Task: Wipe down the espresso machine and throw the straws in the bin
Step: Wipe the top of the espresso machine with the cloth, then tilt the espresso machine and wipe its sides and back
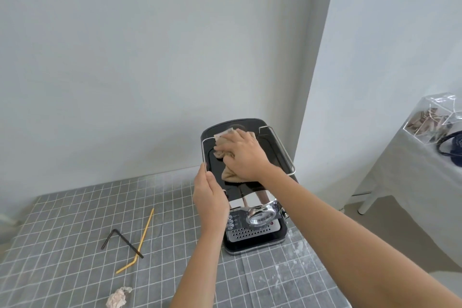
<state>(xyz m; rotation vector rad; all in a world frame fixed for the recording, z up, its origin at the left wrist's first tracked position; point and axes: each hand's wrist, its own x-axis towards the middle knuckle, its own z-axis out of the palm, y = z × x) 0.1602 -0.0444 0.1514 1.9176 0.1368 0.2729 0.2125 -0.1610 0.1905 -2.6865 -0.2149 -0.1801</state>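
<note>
Crumpled tissue wad (119, 296) at 7 o'clock, near the bottom edge, lying on the grey grid-patterned tablecloth (62, 220). Up from it, at 8 o'clock, two bent straws: the black straw (120, 241) folded into an L, the yellow straw (143, 235) running long and slanted, short bent end toward 7 o'clock. The two cross near their lower ends, touching there. Both lie flat on the cloth, well apart from the machine.

Left hand (211, 197) just below centre, forearm rising from the bottom edge. Thumb and fingers wrapped over the left edge of the espresso machine (252, 207), at the chrome rail; it grips the machine body, nothing else in it.

Machine stands at 5 o'clock of centre, near the table's right edge, glossy black top, chrome front, perforated drip tray (252, 234) facing the viewer.

Right hand (241, 155) palm-down on the machine's top, fingers spread flat and pressing a beige cloth (230, 170) against the black surface. Cloth bunches out past the fingertips and under the wrist.

At 3 o'clock, a second table with a pale cover (405, 170), holding a clear plastic box (435, 117); contents too blurred to tell
</note>
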